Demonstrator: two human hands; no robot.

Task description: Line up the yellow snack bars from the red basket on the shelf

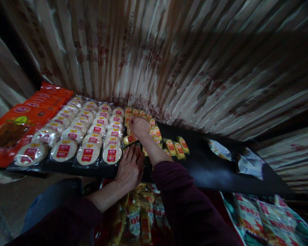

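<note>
My left hand lies on the black table's front edge, fingers spread, just right of the rows of round white wrapped crackers. Farther back, my right hand is over the small yellow wrapped snacks, its fingers curled down. Whatever those fingers grip is hidden by the hand. One yellow packet lies at an angle beside the right hand, near the cracker rows. More yellow packets stand in short rows to the right of my right forearm.
Orange snack bags overlap at the table's left end. Two crumpled wrappers lie on the black table at right. Below the front edge are a container of mixed packets and another with white-and-red bags. A pleated curtain hangs behind.
</note>
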